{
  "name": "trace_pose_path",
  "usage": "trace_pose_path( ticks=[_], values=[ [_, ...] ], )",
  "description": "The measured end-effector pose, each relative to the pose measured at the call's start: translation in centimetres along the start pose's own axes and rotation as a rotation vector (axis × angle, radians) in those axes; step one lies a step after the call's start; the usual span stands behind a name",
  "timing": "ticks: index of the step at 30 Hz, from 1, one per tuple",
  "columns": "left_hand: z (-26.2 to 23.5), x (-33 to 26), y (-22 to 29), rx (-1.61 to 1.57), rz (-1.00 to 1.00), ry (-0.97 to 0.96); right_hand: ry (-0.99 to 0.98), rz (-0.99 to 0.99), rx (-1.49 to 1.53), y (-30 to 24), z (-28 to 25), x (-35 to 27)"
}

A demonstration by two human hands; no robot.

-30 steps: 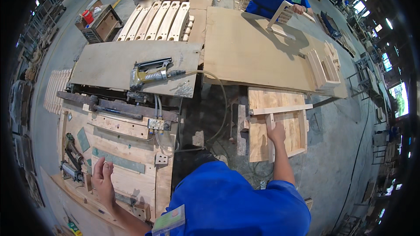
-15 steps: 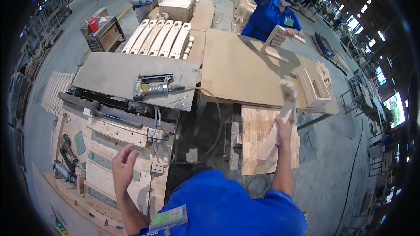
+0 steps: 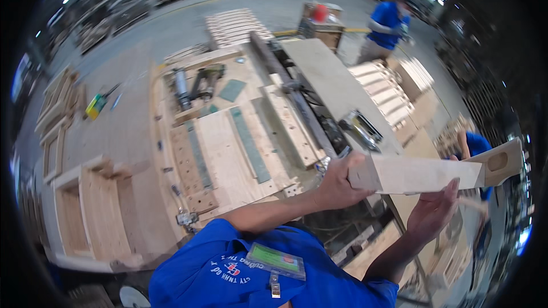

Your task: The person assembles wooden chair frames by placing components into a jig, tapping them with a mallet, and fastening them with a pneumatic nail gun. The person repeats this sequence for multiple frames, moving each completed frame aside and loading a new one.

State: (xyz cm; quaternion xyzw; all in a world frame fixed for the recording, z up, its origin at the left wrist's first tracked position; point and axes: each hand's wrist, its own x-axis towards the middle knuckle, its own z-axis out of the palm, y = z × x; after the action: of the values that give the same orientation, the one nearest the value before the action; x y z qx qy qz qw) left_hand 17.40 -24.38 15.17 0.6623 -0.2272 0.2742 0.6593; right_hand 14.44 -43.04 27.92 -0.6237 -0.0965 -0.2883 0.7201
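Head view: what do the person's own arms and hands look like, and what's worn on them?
Both forearms are bare, with no gloves, watch or rings visible on the left hand or the right hand. A bright blue short-sleeved work shirt with red and white lettering covers the shoulders, and a green-faced badge in a clear holder is clipped to it.

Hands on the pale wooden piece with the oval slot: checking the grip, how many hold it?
2: the left hand grips its near end, and the right hand supports the pale wooden piece from below.
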Motion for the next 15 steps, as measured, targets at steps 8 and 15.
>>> trace_pose_path(
  ticks=[8, 15],
  values=[
    [-17.0, -0.5, 4.2, -0.039, -0.53, 0.456, -0.273, -0.51, -0.85, 6.3, 5.0, 1.7],
    [-25.8, -4.9, -0.2, -0.049, -0.577, 0.74, -0.761, 0.198, -0.447, 20.4, 14.1, 1.0]
  ],
)
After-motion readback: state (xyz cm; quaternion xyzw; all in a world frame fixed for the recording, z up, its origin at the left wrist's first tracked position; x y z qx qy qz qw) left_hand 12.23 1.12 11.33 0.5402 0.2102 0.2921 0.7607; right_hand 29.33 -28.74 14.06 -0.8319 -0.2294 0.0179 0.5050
